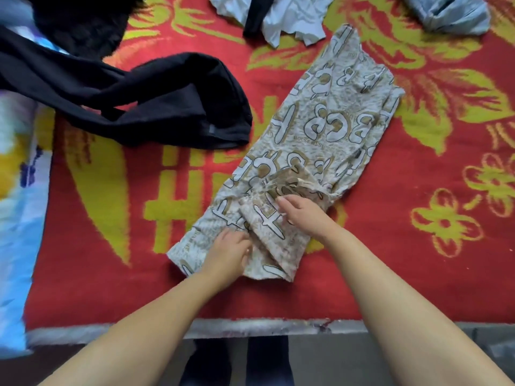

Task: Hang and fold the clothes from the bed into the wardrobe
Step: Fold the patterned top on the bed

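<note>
printed garment [315, 140]: a beige and white letter-print piece, laid long and narrow on the red and yellow blanket [418, 190], slanting from the near edge of the bed up to the right; its near end is already bunched into loose folds.
left hand [228, 253]: on the near left corner of the cloth, fingers curled into a fold; it looks to be pinching the fabric, though the fingertips are hidden.
right hand [302, 214]: lying on the gathered middle fold, fingers fairly straight, pressing it flat and not gripping.
how it will handle: thin, light and limp by the look of the crinkles; it should crease easily but slide and sag, so a fold needs a palm to hold it.
where to take hold: i'd say the two near corners or the hem edge, lifted together.
black garment [156, 107]: crumpled to the left, just beside the printed one.
white and black clothes [278, 15]: heaped at the far side.
grey garment [451, 15]: bundled at the far right.
</note>
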A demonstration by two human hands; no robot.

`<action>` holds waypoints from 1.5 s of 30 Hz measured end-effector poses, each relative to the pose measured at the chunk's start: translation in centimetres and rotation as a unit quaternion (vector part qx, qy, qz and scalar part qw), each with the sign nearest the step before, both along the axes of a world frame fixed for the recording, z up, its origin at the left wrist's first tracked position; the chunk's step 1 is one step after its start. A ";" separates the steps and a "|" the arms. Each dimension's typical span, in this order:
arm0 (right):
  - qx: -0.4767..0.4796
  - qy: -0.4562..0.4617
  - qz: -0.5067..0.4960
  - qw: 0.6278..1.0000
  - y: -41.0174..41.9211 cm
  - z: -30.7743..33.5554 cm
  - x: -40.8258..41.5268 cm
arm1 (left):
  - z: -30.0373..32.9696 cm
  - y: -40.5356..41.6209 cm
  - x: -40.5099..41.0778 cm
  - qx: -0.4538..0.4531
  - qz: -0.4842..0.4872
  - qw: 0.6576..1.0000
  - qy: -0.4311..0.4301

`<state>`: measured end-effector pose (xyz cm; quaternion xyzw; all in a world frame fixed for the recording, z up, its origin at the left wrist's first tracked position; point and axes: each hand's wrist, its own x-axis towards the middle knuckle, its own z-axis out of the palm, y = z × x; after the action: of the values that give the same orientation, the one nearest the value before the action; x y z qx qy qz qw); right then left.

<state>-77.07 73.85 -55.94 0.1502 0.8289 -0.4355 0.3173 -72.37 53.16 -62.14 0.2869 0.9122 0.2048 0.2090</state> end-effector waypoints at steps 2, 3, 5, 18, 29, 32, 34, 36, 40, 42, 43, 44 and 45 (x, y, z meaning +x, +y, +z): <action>0.076 0.107 -0.014 0.991 -1.0 -0.7 0.4 | -0.2 -3.3 -1.1 -0.005 0.087 0.996 0.020; 0.096 0.170 -0.046 0.980 -1.0 -1.1 0.9 | 0.0 -4.7 -1.5 -0.030 0.136 0.990 0.017; 0.147 0.253 -0.034 0.956 -0.7 -2.1 1.8 | -0.3 -6.9 -2.0 -0.075 0.240 0.968 -0.010; 0.242 0.029 0.403 0.882 -6.7 -3.8 10.3 | 5.2 -6.5 -6.8 0.105 0.383 0.759 -0.516; 0.063 -0.001 0.025 0.998 5.3 -0.1 -0.2 | 7.8 2.8 -15.1 0.319 0.554 0.508 -0.577; 0.111 0.003 0.007 0.994 8.8 -1.2 -3.6 | 7.1 6.6 -17.4 0.336 0.584 0.513 -0.531; 0.195 0.024 -0.048 0.979 9.5 -2.2 -4.5 | 6.2 8.8 -18.2 0.309 0.594 0.547 -0.503; 0.274 0.090 -0.100 0.952 9.0 -2.5 -4.2 | 4.9 10.1 -18.2 0.272 0.565 0.671 -0.396; 0.293 0.282 0.096 0.909 3.7 -4.1 -0.2 | 1.6 9.1 -16.4 0.112 0.121 0.986 0.000; 0.310 0.227 0.229 0.894 2.2 -5.9 1.4 | -0.3 7.4 -15.7 0.028 -0.130 0.986 0.096; 0.308 0.182 0.264 0.896 2.3 -6.8 1.7 | -0.8 6.5 -15.3 -0.024 -0.205 0.971 0.122; 0.306 0.154 0.285 0.895 2.8 -7.5 1.8 | -1.6 5.4 -15.3 -0.076 -0.258 0.954 0.132; 0.300 0.133 0.303 0.894 3.5 -7.6 1.5 | -1.8 4.2 -15.4 -0.116 -0.285 0.943 0.130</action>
<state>-75.55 77.35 -63.54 -0.0797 0.9599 -0.0642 0.2608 -87.79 57.36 -63.95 0.5325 0.8292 -0.0094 0.1694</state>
